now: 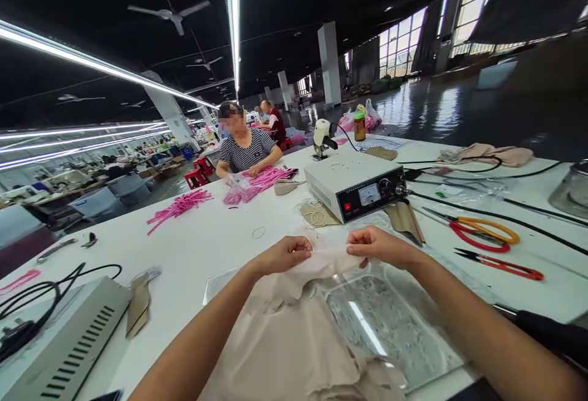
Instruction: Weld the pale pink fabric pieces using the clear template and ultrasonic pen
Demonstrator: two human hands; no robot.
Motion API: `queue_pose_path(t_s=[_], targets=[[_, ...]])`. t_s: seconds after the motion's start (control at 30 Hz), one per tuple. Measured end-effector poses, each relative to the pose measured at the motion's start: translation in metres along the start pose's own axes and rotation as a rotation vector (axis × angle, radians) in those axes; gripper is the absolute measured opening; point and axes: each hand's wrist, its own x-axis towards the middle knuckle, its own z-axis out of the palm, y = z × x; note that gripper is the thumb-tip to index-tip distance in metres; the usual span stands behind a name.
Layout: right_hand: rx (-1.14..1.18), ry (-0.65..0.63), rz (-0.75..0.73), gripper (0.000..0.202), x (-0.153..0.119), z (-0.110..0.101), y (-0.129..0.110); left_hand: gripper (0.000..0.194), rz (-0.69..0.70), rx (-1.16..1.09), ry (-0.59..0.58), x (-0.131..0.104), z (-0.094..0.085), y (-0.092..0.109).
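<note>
While both hands pinch the top edge of the beige cloth, most of its bulk lies loose over the near side of the white table, partly across a clear plate that rests flat on it. That heavy slack looks likely to drag the edge out of line if either grip eases. The grey box with a dial stands just beyond the hands, and black cables run from it across the right side; a wide pull on the cloth could snag them. Near the right forearm lie scissors and red snips, close enough to catch a trailing fold. The left hand and right hand are each closed tight on the cloth, near each other, so the short span between them could pucker or slip.
</note>
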Motion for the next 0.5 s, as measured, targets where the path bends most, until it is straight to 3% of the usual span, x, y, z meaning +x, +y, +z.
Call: queue_pose_path(t_s=[0.1, 0.23, 0.4, 0.5], targets=[[0.092, 0.117, 0.131, 0.033, -0.036, 0.001, 0.023, 0.021, -0.051, 0.052, -0.133, 0.012, 0.014, 0.004], [0.145, 0.268, 0.250, 0.031, -0.060, 0.002, 0.049, 0.012, -0.093, 0.137, -0.189, 0.034, 0.033, 0.006], [0.096, 0.452, 0.281, 0.027, -0.063, -0.004, 0.065, 0.015, -0.134, 0.328, -0.072, 0.052, 0.046, 0.013], [0.041, 0.565, 0.257, 0.040, -0.066, -0.008, 0.069, 0.021, -0.116, 0.426, 0.057, 0.055, 0.056, 0.026]])
